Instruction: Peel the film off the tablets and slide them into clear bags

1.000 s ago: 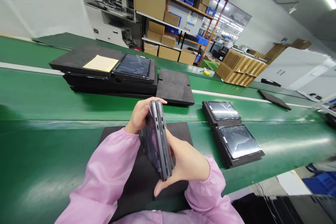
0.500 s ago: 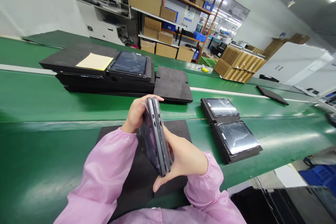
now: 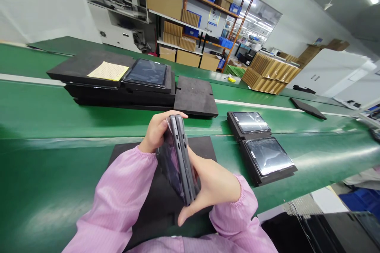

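Observation:
Two dark tablets are held face to back, edge up, with their port openings towards me. My left hand grips their far left side, fingers over the top end. On the right, my right hand cups the other face, its thumb along the lower end. A black foam pad lies on the green bench beneath them. To the right, two tablets with shiny film, a nearer one and a farther one, rest on black foam blocks.
On the left, stacked black foam trays carry a yellow label sheet and a dark tablet. Beside them lies a foam block. Cardboard dividers stand at the back right. More dark panels sit at lower right.
Both hands have shifted slightly right and towards me with the two tablets between them. The grip looks the same, and the things on the bench stay put.

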Available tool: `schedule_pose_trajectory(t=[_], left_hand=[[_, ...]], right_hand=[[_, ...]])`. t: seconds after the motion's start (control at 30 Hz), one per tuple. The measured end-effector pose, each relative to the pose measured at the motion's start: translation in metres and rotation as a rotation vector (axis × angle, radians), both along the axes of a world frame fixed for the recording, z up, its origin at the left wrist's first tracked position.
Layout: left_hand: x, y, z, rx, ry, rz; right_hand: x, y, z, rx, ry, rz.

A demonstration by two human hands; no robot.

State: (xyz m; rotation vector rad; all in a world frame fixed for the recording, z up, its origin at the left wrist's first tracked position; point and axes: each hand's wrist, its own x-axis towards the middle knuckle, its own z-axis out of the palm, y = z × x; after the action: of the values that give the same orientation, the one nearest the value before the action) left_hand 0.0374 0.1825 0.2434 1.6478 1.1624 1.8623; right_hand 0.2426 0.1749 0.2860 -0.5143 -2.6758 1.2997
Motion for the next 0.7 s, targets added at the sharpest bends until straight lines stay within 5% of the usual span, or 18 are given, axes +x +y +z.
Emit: schedule_pose_trajectory(t=[0.7], left_hand=[[0.008, -0.014, 0.007, 0.081, 0.164, -0.127]], right_hand=[[0.003, -0.013, 0.004, -0.04, -0.015, -0.05]])
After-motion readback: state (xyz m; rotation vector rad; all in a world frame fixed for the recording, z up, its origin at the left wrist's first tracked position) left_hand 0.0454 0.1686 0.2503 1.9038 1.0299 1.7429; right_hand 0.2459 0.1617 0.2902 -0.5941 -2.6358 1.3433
